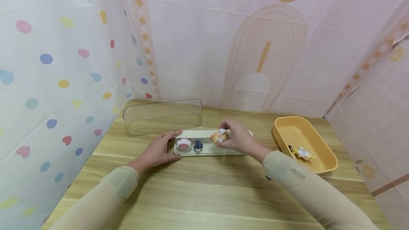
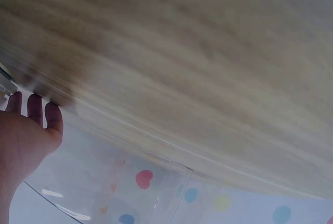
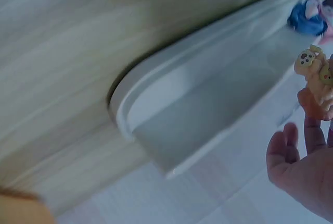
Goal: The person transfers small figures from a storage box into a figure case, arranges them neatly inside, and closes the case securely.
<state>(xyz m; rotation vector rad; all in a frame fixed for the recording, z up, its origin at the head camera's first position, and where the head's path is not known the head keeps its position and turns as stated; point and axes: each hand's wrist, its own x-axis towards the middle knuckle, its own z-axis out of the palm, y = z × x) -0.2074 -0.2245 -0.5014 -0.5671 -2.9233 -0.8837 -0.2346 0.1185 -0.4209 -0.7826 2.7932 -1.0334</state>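
The right hand [image 1: 238, 139] is held over the middle of the tray [image 1: 199, 133], with the orange figure [image 1: 219, 136] pinched between its thumb and fingers. Whether the base of that figure is touching the tray cannot be told. The left hand [image 1: 159, 150] is laid at the tray's left end, its fingers extended against the rear corner and its thumb by the front one; nothing appears to be grasped there, and the tray seems merely to be steadied by this loose grip.

At the left end of the tray, the pink figure [image 1: 184, 144] and the blue figure [image 1: 198, 146] are lined up side by side. A yellow figure [image 1: 303, 153] is left lying in the bin [image 1: 297, 134], on the right of the surface [image 1: 198, 194]. The clear cover [image 1: 163, 116] is placed behind the tray, toward the left.

The step in hand is judged to be the setting of a third figure in the row. For the next move, the orange figure should be lowered upright beside the blue one, and the grip loosened without either neighbour being knocked.
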